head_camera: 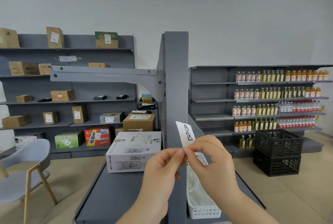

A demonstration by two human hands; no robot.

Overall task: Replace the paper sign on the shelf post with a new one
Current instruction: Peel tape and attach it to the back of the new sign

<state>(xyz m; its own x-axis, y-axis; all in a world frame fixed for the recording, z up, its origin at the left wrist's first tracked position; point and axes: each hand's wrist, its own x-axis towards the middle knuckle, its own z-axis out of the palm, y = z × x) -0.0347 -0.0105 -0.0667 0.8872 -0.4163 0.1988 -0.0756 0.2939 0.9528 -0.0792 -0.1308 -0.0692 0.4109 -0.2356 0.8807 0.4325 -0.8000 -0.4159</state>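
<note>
A grey shelf post (176,86) rises in the middle of the view, its face bare of any sign. In front of its lower part I hold a small white paper sign (185,133) with black handwritten marks, standing upright and tilted slightly left. My left hand (162,168) pinches the sign's bottom edge between thumb and forefinger. My right hand (212,160) pinches the same bottom edge from the right. Both hands meet at the paper's lower corner, just before the post.
A white perforated basket (203,211) sits on the grey base shelf (111,193) right of the post. A white carton (133,151) lies left of it. Black crates (278,151) stand at right, a grey chair (23,166) at left. Stocked shelves line the walls.
</note>
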